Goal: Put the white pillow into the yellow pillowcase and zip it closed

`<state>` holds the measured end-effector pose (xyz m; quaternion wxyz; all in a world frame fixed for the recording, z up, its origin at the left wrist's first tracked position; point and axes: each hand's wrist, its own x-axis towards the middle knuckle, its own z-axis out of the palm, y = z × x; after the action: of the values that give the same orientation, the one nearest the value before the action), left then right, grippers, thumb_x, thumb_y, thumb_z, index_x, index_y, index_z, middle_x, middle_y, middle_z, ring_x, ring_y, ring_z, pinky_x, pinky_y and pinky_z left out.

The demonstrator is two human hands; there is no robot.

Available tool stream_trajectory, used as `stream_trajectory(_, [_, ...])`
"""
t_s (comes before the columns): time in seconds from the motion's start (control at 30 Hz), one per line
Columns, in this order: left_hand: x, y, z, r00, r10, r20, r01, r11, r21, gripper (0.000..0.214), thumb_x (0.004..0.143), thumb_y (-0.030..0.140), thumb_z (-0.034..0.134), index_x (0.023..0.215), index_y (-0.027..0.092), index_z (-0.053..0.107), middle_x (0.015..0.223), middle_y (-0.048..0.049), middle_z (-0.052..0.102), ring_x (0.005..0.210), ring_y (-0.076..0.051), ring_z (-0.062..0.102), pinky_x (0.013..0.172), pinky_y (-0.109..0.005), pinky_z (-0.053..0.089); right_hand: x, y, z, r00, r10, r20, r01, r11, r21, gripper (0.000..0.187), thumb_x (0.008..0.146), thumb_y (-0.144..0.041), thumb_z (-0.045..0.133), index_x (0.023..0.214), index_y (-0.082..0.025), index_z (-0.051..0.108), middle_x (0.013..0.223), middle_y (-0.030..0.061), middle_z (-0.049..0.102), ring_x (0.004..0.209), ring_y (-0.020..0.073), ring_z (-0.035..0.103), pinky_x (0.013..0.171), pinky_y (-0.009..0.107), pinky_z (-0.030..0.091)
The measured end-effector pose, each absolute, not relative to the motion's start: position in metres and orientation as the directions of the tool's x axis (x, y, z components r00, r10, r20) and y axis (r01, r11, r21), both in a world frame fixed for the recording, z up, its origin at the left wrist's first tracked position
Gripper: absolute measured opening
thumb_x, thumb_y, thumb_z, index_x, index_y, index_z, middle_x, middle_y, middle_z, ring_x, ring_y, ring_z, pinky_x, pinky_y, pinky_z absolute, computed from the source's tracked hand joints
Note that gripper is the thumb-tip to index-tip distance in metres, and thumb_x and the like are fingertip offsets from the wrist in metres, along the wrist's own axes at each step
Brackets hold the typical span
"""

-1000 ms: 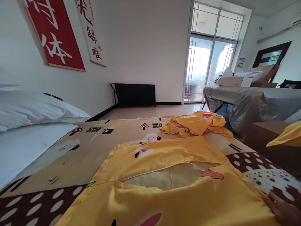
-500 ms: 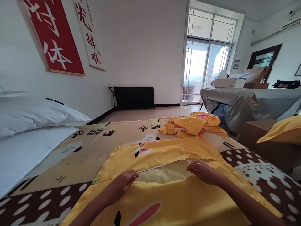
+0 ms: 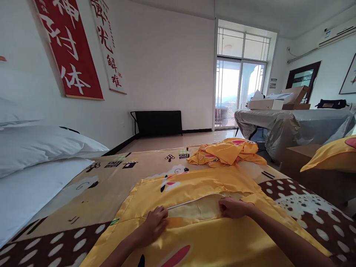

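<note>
A yellow pillowcase (image 3: pixel 194 180) with rabbit prints lies flat in front of me, and a long slit runs across it. A thin white edging, perhaps a zip, follows the far side of the slit, and paler inner cloth (image 3: pixel 191 210) shows through the gap. At the slit's left end, the curled fingers of my left hand (image 3: pixel 154 224) pinch the near edge. My right hand (image 3: pixel 233 207) is closed on the cloth at the right end, its fingertips partly hidden in the fold.
Crumpled yellow fabric (image 3: pixel 226 152) lies at the bed's far edge. White pillows (image 3: pixel 50 148) are stacked at left. A patterned blanket (image 3: pixel 105 189) covers the bed. To the right stand a cardboard box (image 3: pixel 300 163), a yellow pillow (image 3: pixel 330 154) and a plastic-covered table (image 3: pixel 283 122).
The view has tilted up slightly. My right hand has curled more tightly at the slit's end, and my left hand has shifted a little; a folded yellow strip now shows along the near edge.
</note>
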<state>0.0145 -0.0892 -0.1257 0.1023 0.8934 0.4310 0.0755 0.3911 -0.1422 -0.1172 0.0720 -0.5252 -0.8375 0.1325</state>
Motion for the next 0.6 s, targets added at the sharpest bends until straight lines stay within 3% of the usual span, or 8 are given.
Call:
stream_trajectory(0.17, [0.02,-0.079,-0.123,0.51,0.839,0.189,0.775,-0.543,0.322,0.029,0.093,0.039,0.026,0.082,0.021,0.045,0.088,-0.0045,0.06,0.086,-0.02,0.056,0.081,-0.035,0.037,0.379,-0.138,-0.114,-0.227,0.969,0.094,0.946,0.242,-0.217,0.016,0.09,-0.024,0.035,0.095,-0.018,0.05,0.085,0.0063,0.062,0.078,0.0171,0.055,0.062,0.025,0.031])
stream_trajectory(0.27, [0.02,-0.077,-0.122,0.486,0.861,0.149,0.79,-0.506,0.347,0.028,0.093,0.041,0.027,0.085,0.021,0.044,0.081,-0.0039,0.062,0.079,-0.02,0.059,0.077,-0.032,0.039,0.376,-0.135,-0.124,-0.178,0.979,0.098,0.963,0.194,-0.186,0.018,0.092,-0.024,0.035,0.097,-0.017,0.05,0.086,0.0078,0.063,0.077,0.0188,0.057,0.062,0.026,0.03])
stream_trajectory(0.4, [0.01,-0.081,-0.123,0.459,0.883,0.098,0.858,-0.469,0.207,0.029,0.092,0.042,0.031,0.085,0.02,0.048,0.081,-0.0062,0.064,0.079,-0.022,0.06,0.067,-0.03,0.038,0.384,-0.136,-0.138,-0.196,0.975,0.106,0.962,0.213,-0.174,0.02,0.094,-0.027,0.034,0.095,-0.017,0.051,0.091,0.0083,0.065,0.077,0.0186,0.059,0.064,0.026,0.031])
stream_trajectory(0.6, [-0.013,-0.077,-0.127,0.477,0.852,0.216,0.867,-0.496,0.041,0.042,0.093,0.045,0.027,0.077,0.019,0.055,0.078,-0.0063,0.066,0.078,-0.024,0.059,0.076,-0.035,0.036,0.407,-0.137,-0.149,-0.217,0.942,0.256,0.958,0.256,-0.128,0.027,0.095,-0.03,0.031,0.088,-0.018,0.054,0.088,0.0061,0.066,0.078,0.0177,0.06,0.067,0.027,0.035])
